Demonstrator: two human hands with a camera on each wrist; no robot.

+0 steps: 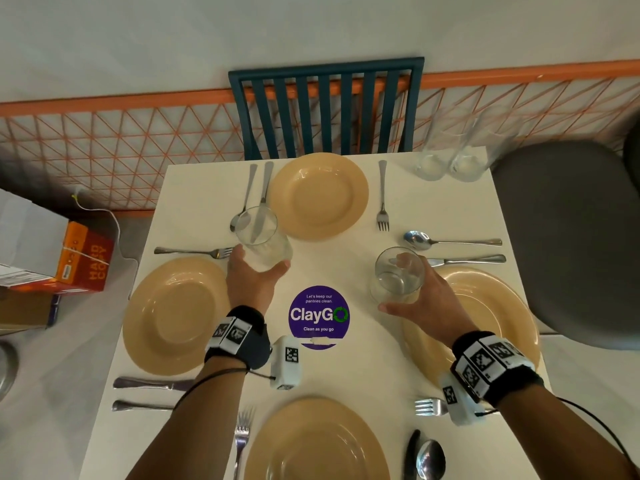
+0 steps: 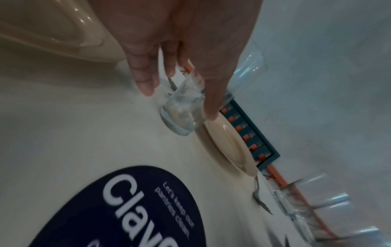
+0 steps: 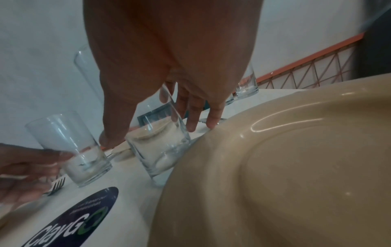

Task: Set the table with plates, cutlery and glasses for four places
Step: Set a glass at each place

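Observation:
My left hand [image 1: 259, 261] grips a clear glass [image 1: 263, 237] [image 2: 182, 110] by its lower part, between the far plate [image 1: 318, 195] and the left plate [image 1: 173, 313]. Beside the right plate [image 1: 485, 306], my right hand [image 1: 394, 289] grips a second clear glass [image 1: 398, 275] [image 3: 160, 147] just off its inner rim. Both glasses lean a little; I cannot tell whether their bases touch the table [image 1: 346, 258]. A near plate [image 1: 311, 445] sits by my body. Each plate has a fork, knife and spoon beside it. Two more glasses [image 1: 450, 157] stand at the far right corner.
A round purple ClayGo sticker [image 1: 318, 315] marks the table's middle. A blue slatted chair [image 1: 325, 105] stands at the far side, a grey seat [image 1: 571, 237] at the right. An orange box [image 1: 83, 258] sits off the left edge.

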